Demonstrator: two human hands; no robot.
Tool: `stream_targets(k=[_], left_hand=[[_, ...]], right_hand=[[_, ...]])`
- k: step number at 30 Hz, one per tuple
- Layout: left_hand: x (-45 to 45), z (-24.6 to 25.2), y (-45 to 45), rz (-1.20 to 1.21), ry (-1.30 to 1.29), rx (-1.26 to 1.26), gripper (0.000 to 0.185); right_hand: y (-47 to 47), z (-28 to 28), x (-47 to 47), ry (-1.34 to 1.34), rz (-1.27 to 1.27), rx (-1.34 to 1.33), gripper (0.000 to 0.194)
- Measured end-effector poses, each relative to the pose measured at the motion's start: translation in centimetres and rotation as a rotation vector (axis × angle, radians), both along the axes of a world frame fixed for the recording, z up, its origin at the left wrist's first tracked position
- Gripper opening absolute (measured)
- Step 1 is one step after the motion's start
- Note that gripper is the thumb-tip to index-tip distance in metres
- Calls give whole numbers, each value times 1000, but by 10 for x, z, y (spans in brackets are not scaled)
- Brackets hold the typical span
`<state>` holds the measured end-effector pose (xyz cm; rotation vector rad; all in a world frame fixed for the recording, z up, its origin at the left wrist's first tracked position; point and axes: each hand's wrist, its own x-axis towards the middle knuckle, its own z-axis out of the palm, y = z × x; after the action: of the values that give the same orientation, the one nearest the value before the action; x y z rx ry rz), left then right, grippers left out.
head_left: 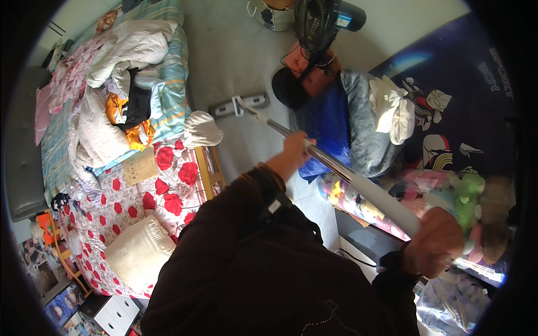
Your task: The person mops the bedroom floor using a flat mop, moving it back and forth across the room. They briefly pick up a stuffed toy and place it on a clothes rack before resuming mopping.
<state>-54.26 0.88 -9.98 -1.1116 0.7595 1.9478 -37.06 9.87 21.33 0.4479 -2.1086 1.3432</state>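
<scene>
A long-handled floor mop with a metal pole runs slantwise across the view. Its flat grey-and-white head rests on the grey tiled floor beside the bed. My left hand is closed around the middle of the pole. At the upper end, my right hand, a little blurred, is wrapped around the thick white grip. The fingertips of the right hand are partly hidden.
A bed with striped and rose-patterned covers stands on the left. A black fan, a round black base, a blue bag and grey bedding lie ahead right. Soft toys cover a bed at right.
</scene>
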Motion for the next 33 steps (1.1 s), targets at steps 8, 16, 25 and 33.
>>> stream_targets(k=[8,16,25,33], left_hand=[[-13,27,-7,-142,-16,128,25],[-128,3,-29,-186,69,23,26],[-314,-32,-21,-119,118,-57,26],[-398,-25,-10,-98,114,-133,30]], right_hand=[[-4,12,-36,89,136,-367,31],[4,-13,-147,-43,705,-101,28],[30,-52,-307,-141,679,37,14],[48,-57,-384,-209,558,23,21]])
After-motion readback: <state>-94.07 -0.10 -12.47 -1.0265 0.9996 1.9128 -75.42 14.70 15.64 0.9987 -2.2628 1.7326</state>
